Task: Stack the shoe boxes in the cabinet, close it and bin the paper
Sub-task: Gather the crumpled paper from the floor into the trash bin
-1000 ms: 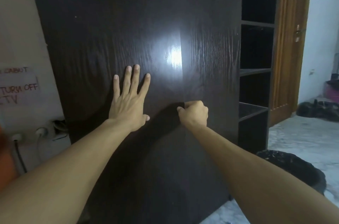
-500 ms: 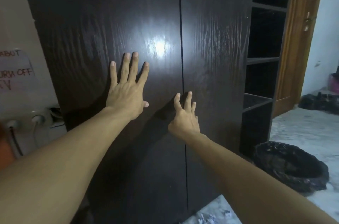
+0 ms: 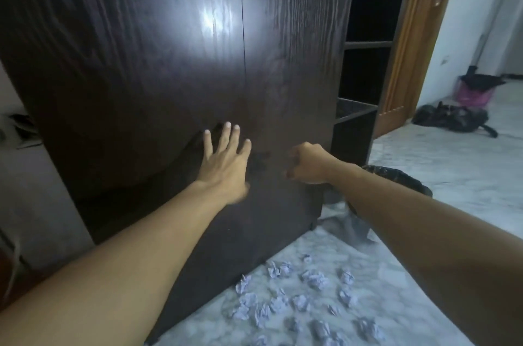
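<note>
— Two hands at the cabinet (image 3: 158, 68), its dark doors (image 3: 285, 62) meeting along a thin seam. Which step is this?

— The closing one, by the look of it. No gap shows between the doors, so the shoe boxes, if they are inside, are out of sight. The stacking cannot be checked from here.

— And the grips?

— The left hand (image 3: 225, 163) is spread flat, fingers (image 3: 226, 134) splayed, palm on or just off the wood near the seam; nothing is in it. The right hand (image 3: 308, 163) is curled into a loose fist close to the right door. It seems empty, though the inside of the fist is turned away.

— What is left to do?

— The paper. Crumpled balls (image 3: 300, 297) lie scattered over the pale floor (image 3: 452, 175) below the cabinet front, well apart from either hand. A black-lined bin (image 3: 402, 175) stands near the cabinet's right corner, partly hidden behind the right forearm.

— So the next move?

— Likely a bend down to the floor, both hands opened to gather the balls, then a short carry to the bin. The balls are many and small, so several trips seem probable.
</note>
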Action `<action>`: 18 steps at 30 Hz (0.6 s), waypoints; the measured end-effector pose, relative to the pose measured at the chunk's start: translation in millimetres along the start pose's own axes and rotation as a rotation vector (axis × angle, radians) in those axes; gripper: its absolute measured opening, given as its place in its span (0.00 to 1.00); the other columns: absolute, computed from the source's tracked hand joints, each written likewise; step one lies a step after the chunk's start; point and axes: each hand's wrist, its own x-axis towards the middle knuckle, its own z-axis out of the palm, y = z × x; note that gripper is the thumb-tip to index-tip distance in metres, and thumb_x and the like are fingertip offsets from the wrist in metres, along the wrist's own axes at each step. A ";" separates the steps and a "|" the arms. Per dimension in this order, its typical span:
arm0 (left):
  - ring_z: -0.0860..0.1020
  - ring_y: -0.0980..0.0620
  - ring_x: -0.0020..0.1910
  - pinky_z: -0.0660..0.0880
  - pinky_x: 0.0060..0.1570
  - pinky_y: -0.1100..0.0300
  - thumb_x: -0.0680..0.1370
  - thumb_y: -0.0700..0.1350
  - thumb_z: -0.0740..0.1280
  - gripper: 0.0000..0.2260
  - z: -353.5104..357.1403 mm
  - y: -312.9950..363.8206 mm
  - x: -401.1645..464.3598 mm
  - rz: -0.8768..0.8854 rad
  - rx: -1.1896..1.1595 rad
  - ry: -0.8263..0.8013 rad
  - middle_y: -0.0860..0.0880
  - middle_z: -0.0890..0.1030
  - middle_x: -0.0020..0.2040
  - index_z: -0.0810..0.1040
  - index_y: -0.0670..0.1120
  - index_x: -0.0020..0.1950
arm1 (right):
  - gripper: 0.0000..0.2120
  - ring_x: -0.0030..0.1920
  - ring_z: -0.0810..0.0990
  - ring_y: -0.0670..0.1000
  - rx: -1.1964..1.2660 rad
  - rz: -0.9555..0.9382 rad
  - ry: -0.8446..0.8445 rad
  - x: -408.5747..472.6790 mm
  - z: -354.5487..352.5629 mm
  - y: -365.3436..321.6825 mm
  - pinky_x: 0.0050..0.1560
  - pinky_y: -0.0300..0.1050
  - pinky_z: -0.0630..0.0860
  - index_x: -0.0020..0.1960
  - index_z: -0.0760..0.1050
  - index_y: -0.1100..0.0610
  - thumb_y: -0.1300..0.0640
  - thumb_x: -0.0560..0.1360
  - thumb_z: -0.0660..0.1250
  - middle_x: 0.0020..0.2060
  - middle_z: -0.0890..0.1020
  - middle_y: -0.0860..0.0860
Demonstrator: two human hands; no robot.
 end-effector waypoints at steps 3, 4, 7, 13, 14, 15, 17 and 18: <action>0.40 0.44 0.78 0.42 0.74 0.38 0.75 0.57 0.67 0.40 20.8 29.4 7.1 0.095 -0.080 -0.088 0.43 0.45 0.80 0.50 0.47 0.79 | 0.32 0.62 0.76 0.57 -0.004 0.069 -0.015 -5.4 1.9 39.2 0.60 0.47 0.75 0.69 0.72 0.58 0.45 0.70 0.73 0.63 0.76 0.56; 0.41 0.44 0.78 0.43 0.74 0.38 0.75 0.58 0.67 0.40 26.2 38.7 10.8 0.118 -0.104 -0.112 0.43 0.46 0.80 0.51 0.46 0.79 | 0.31 0.63 0.76 0.57 0.002 0.089 -0.020 -6.6 1.1 51.9 0.61 0.47 0.74 0.69 0.72 0.58 0.46 0.70 0.73 0.64 0.76 0.56; 0.44 0.45 0.79 0.46 0.74 0.38 0.74 0.58 0.67 0.40 41.9 68.0 26.2 0.177 -0.153 -0.180 0.44 0.49 0.80 0.52 0.46 0.79 | 0.30 0.63 0.76 0.57 -0.004 0.148 -0.020 -9.4 0.5 90.6 0.62 0.45 0.73 0.69 0.72 0.59 0.48 0.72 0.72 0.63 0.77 0.56; 0.46 0.45 0.79 0.47 0.74 0.38 0.75 0.57 0.67 0.39 76.9 138.0 65.2 0.282 -0.248 -0.286 0.44 0.51 0.79 0.53 0.45 0.79 | 0.15 0.47 0.79 0.58 -0.106 0.262 -0.023 -8.5 19.8 181.9 0.47 0.46 0.77 0.51 0.80 0.58 0.49 0.70 0.71 0.47 0.82 0.56; 0.47 0.45 0.79 0.48 0.74 0.38 0.75 0.56 0.67 0.38 82.8 150.9 71.1 0.304 -0.262 -0.297 0.44 0.52 0.79 0.54 0.45 0.78 | 0.14 0.46 0.79 0.57 -0.114 0.280 -0.011 -8.2 25.5 198.3 0.45 0.45 0.76 0.51 0.80 0.56 0.50 0.70 0.71 0.47 0.82 0.55; 0.48 0.45 0.79 0.49 0.74 0.38 0.75 0.56 0.67 0.37 89.8 165.1 78.0 0.327 -0.278 -0.304 0.44 0.52 0.79 0.55 0.44 0.78 | 0.14 0.46 0.79 0.58 -0.123 0.293 -0.006 -7.8 31.7 214.7 0.44 0.44 0.74 0.53 0.80 0.56 0.50 0.70 0.70 0.47 0.82 0.55; 0.50 0.45 0.78 0.51 0.74 0.39 0.76 0.53 0.67 0.34 104.0 193.2 92.5 0.371 -0.320 -0.312 0.44 0.55 0.79 0.57 0.43 0.77 | 0.15 0.45 0.79 0.58 -0.143 0.336 -0.013 -7.2 41.6 244.2 0.41 0.44 0.72 0.55 0.78 0.57 0.51 0.71 0.66 0.49 0.82 0.55; 0.51 0.46 0.78 0.51 0.74 0.40 0.77 0.52 0.67 0.33 111.7 206.9 100.3 0.391 -0.345 -0.312 0.45 0.55 0.79 0.58 0.43 0.77 | 0.14 0.43 0.78 0.58 -0.147 0.368 -0.006 -6.8 46.8 258.4 0.39 0.44 0.72 0.55 0.78 0.58 0.54 0.72 0.64 0.49 0.82 0.56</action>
